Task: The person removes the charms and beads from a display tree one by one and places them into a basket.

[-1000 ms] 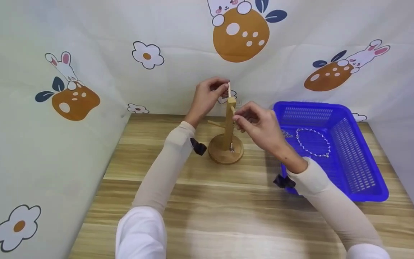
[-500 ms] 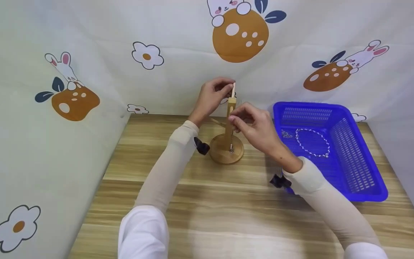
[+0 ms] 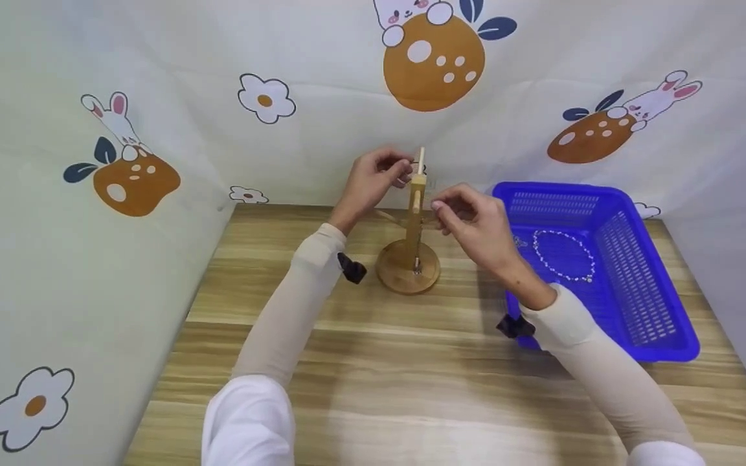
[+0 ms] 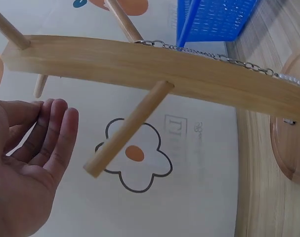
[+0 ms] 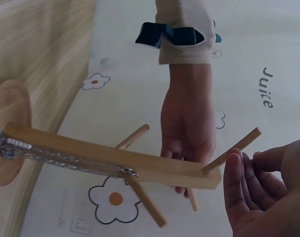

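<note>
A wooden jewelry stand [image 3: 414,226] with pegs and a round base stands upright on the table. A silvery chain necklace [image 5: 65,160] with some white beads hangs from one of its pegs, running down the post to the base. To the left of the post's upper part is my left hand [image 3: 373,181], fingers loosely bent and apart from the wood. My right hand [image 3: 476,223] hovers just right of the post, thumb and fingers bent with nothing visible between them. In the right wrist view its fingers overlap a top peg [image 5: 246,140].
A blue plastic basket [image 3: 554,188] sits right of the stand, partly beneath my right forearm. Inside lie a beaded necklace [image 3: 589,279] and a small silvery chain [image 3: 519,242]. A printed cloth wall [image 3: 321,168] rises close behind the stand.
Both hands were at the stand's upper pegs half a second ago. Since then they have drawn apart, left hand to the left and right hand to the right. The necklace stays on the stand.
</note>
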A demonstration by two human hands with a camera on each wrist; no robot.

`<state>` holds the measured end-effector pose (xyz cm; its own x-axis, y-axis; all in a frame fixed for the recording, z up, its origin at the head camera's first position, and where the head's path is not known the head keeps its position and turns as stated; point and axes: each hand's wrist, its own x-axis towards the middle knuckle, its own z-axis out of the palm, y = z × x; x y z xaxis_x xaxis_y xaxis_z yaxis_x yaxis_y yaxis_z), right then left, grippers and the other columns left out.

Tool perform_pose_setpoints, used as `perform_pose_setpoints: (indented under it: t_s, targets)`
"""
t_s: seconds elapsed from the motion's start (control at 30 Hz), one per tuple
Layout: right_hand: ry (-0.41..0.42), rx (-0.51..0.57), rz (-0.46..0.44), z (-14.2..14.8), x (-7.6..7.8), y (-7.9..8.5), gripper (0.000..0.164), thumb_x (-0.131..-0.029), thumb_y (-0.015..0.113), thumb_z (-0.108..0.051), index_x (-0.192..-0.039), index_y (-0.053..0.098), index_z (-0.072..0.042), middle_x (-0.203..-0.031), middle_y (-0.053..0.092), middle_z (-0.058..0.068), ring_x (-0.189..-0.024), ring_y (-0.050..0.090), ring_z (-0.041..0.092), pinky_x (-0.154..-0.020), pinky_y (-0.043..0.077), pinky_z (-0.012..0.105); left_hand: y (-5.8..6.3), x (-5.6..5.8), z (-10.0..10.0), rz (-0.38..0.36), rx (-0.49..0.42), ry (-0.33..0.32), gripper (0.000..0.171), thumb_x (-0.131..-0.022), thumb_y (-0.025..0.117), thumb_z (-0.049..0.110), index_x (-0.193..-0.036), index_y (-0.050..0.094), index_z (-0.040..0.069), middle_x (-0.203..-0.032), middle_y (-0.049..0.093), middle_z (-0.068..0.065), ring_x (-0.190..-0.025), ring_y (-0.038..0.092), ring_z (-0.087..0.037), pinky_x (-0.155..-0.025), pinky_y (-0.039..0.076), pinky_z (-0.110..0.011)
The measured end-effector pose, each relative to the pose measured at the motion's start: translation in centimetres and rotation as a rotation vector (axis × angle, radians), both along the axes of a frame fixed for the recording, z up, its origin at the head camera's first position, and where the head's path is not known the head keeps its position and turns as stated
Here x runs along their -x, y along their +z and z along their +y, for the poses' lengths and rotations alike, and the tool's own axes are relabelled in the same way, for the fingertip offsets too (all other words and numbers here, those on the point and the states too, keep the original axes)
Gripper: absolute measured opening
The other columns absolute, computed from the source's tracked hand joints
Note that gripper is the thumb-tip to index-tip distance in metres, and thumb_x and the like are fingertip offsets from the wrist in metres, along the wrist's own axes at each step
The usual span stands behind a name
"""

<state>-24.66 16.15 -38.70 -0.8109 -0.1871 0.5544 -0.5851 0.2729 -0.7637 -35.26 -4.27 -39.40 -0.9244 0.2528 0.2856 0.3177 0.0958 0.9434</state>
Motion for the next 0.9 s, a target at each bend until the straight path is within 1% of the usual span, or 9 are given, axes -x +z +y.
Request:
perform_pose_setpoints:
  t_s: [0.13,0.23,0.37,0.43,0.53,0.6,0.67,0.73,0.9]
  targets:
    - [-0.029,-0.033,-0.089,0.5,0.3,-0.8,0.010,-0.102,0.070,-0.003,-0.104,0.074,0.007,-0.084,0.075,0.021,-0.067,0.072,0.022,-0.058,0.062,0.023,-0.3,-0.5,-0.9,0.008,0.046,0.005,0.022,-0.108,0.064,0.010,-0.120,0.074,-0.005,-0.107,0.075,-0.019,-0.094,0.074,-0.028,-0.081,0.066,-0.029]
    - [-0.049,-0.086,-0.161,0.8,0.4,-1.3,0.009,-0.102,0.069,-0.002,-0.105,0.075,0.005,-0.089,0.077,0.021,-0.070,0.073,0.020,-0.059,0.061,0.020,-0.6,-0.9,-1.5,0.008,0.084,0.011,0.022,-0.108,0.064,0.011,-0.120,0.074,-0.004,-0.110,0.076,-0.017,-0.091,0.072,-0.021,-0.081,0.066,-0.029]
    - [-0.080,-0.191,-0.218,0.9,0.6,-1.9,0.010,-0.100,0.068,0.000,-0.106,0.076,0.003,-0.094,0.078,0.020,-0.076,0.074,0.021,-0.063,0.060,0.016,-1.1,-1.4,-2.3,0.035,0.147,0.027,0.019,-0.106,0.066,0.011,-0.117,0.076,-0.001,-0.109,0.077,-0.017,-0.090,0.071,-0.021,-0.080,0.064,-0.028]
    - [-0.088,-0.235,-0.245,1.0,0.7,-2.2,0.012,-0.099,0.067,0.000,-0.107,0.076,0.003,-0.098,0.079,0.020,-0.081,0.076,0.025,-0.067,0.061,0.015,-1.5,-1.7,-2.7,0.055,0.191,0.033,0.018,-0.105,0.068,0.012,-0.115,0.077,0.001,-0.108,0.077,-0.016,-0.092,0.071,-0.022,-0.082,0.063,-0.027]
    - [-0.089,-0.279,-0.289,1.1,1.0,-2.7,0.015,-0.100,0.067,0.000,-0.111,0.076,0.004,-0.104,0.079,0.020,-0.091,0.078,0.032,-0.078,0.065,0.020,-2.2,-2.1,-3.4,0.079,0.242,0.019,0.018,-0.104,0.069,0.012,-0.116,0.077,0.001,-0.111,0.077,-0.014,-0.099,0.071,-0.023,-0.088,0.062,-0.031]
    - [-0.093,-0.299,-0.307,1.2,1.2,-2.8,0.017,-0.100,0.068,-0.001,-0.114,0.076,0.004,-0.107,0.080,0.019,-0.095,0.078,0.033,-0.083,0.067,0.026,-2.7,-2.4,-3.8,0.083,0.264,0.006,0.019,-0.103,0.071,0.013,-0.117,0.077,0.002,-0.114,0.077,-0.013,-0.103,0.071,-0.024,-0.093,0.062,-0.033]
    - [-0.099,-0.313,-0.310,1.2,1.4,-3.0,0.018,-0.100,0.068,-0.002,-0.115,0.076,0.003,-0.109,0.080,0.018,-0.098,0.078,0.033,-0.088,0.068,0.033,-3.1,-2.6,-4.0,0.077,0.272,-0.015,0.021,-0.102,0.072,0.012,-0.119,0.076,0.000,-0.116,0.077,-0.014,-0.106,0.071,-0.026,-0.097,0.062,-0.037]
    - [-0.106,-0.322,-0.303,1.1,1.6,-3.1,0.018,-0.100,0.068,-0.002,-0.115,0.076,0.003,-0.111,0.080,0.019,-0.099,0.079,0.032,-0.090,0.068,0.038,-3.6,-2.8,-4.2,0.052,0.277,-0.034,0.023,-0.100,0.074,0.011,-0.121,0.075,0.000,-0.118,0.076,-0.015,-0.108,0.072,-0.027,-0.099,0.062,-0.038]
    - [-0.105,-0.337,-0.292,0.8,1.9,-3.6,0.019,-0.098,0.068,0.000,-0.115,0.076,0.004,-0.112,0.079,0.021,-0.100,0.079,0.035,-0.091,0.068,0.041,-4.6,-3.3,-4.6,-0.012,0.299,-0.086,0.028,-0.098,0.074,0.009,-0.124,0.072,0.000,-0.123,0.075,-0.018,-0.111,0.072,-0.029,-0.102,0.062,-0.037]
